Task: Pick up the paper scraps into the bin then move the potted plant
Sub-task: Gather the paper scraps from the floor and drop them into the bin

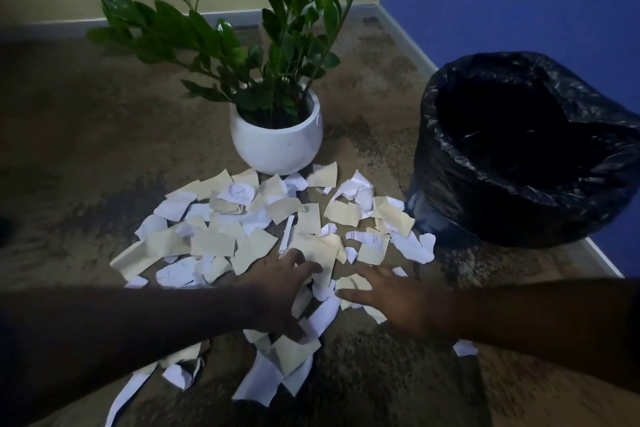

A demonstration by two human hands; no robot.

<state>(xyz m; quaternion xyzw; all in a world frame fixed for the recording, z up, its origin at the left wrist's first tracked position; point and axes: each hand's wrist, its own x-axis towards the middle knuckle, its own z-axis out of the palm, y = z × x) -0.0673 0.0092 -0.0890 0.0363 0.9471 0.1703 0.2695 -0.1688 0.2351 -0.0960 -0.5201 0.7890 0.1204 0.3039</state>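
We reach both hands down to the scraps [242, 236] strewn over the floor [69, 135] in front of the plant [277, 135]; the left hand [280, 295] lies spread on the near middle of the pile, thumb and fingers bracketing a few pieces, the right hand [391, 302] flat and released just beside it, neither lifting anything yet. The bin [519, 163] stands ahead to the right, nearer our right hand, so gathered scraps must travel that way, we judge

No text is reading clearly anywhere; faint printed lines are showing on one torn white paper scrap [367, 237] beyond the fingers, illegible.
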